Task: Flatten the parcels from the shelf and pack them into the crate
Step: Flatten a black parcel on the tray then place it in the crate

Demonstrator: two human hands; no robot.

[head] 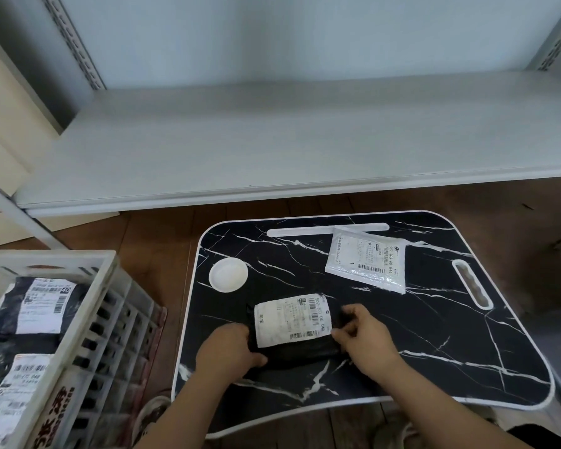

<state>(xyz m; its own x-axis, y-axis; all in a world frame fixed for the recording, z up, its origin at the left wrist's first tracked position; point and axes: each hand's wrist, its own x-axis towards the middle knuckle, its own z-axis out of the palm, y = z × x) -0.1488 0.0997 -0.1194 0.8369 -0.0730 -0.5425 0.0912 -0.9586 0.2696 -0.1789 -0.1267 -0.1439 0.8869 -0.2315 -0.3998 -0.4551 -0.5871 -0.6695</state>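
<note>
A black parcel with a white label lies on the near middle of the black marble-pattern lap table, and the person holds it at both ends: the left hand grips its left end with curled fingers, while the right hand pinches its right end. A white parcel lies flat at the far side of the table, near the white round dish. The crate stands on the floor left of the table with black parcels inside, and the grey shelf is behind.
</note>
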